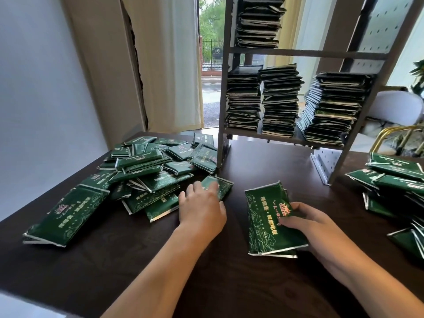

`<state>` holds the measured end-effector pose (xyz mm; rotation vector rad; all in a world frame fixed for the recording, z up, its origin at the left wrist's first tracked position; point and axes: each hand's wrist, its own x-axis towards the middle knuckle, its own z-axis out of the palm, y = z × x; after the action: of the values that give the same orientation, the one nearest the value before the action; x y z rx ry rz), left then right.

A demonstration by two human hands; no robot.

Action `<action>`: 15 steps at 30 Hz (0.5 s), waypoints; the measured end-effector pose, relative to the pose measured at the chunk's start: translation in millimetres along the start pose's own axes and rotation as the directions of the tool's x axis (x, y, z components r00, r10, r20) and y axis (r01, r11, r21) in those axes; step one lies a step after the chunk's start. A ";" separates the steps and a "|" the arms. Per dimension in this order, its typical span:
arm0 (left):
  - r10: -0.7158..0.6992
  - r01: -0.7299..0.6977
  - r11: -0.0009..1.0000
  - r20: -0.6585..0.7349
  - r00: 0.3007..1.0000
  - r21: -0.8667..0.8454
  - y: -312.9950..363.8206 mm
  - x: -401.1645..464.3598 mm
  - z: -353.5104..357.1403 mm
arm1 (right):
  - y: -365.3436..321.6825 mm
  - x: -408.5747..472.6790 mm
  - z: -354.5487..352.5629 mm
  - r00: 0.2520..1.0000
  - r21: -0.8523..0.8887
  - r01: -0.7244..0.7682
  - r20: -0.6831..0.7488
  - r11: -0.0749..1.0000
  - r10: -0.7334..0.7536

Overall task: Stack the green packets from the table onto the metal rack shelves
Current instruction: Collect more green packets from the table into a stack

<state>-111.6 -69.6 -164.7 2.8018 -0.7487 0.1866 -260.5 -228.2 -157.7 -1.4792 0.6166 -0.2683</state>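
Observation:
A loose heap of green packets (146,173) covers the left half of the dark table (128,255). My left hand (202,207) lies with fingers spread on one packet (223,187) at the heap's right edge. My right hand (300,220) grips a small stack of green packets (263,221) held just above the table in front of me. The metal rack (307,53) stands at the back of the table; its lower shelf holds three tall stacks of packets (280,99) and the upper shelf one stack (259,19).
More green packets (394,180) lie piled at the table's right edge. A white chair (394,106) with gold metal tubing stands behind the rack on the right. Curtains and an open doorway are at the back left.

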 end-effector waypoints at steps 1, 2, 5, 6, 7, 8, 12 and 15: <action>0.001 -0.001 1.000 0.032 0.999 0.010 -0.7 0.6 0.0 | -0.7 -0.5 -0.1 1.000 -0.005 -0.003 -0.001 1.000 0.003; 0.009 -0.011 0.999 0.051 0.999 0.033 -1.3 1.3 -0.6 | -0.9 -0.6 0.0 1.000 -0.006 -0.005 -0.001 1.000 0.005; 0.048 -0.052 0.995 0.048 0.998 0.085 0.5 0.7 -3.8 | -1.7 -1.4 0.5 1.000 -0.010 -0.008 -0.009 1.000 0.008; 0.059 -0.062 0.995 0.046 0.997 0.074 2.1 -0.9 -5.1 | -1.7 -1.3 0.7 1.000 -0.012 -0.007 -0.014 1.000 0.007; 0.071 -0.073 0.996 0.047 0.996 0.056 4.3 -2.7 -5.7 | -2.1 -1.9 1.2 1.000 -0.012 -0.006 -0.019 1.000 0.006; 0.085 -0.087 0.995 0.053 0.995 0.042 6.8 -5.2 -6.0 | -2.0 -1.9 1.0 1.000 -0.010 -0.005 -0.021 1.000 0.005; 0.128 -0.129 0.991 0.051 0.991 0.030 13.4 -11.0 -7.0 | -3.0 -2.4 0.7 0.999 0.017 -0.014 -0.032 1.000 0.015; 0.113 -0.113 0.993 -0.010 0.994 -0.017 12.6 -10.9 -6.4 | -4.6 -2.8 1.8 0.999 0.048 -0.011 -0.041 0.999 0.013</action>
<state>-127.8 -73.3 -158.1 2.7418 -0.9034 0.2117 -261.0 -225.7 -152.6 -1.4268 0.6482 -0.3031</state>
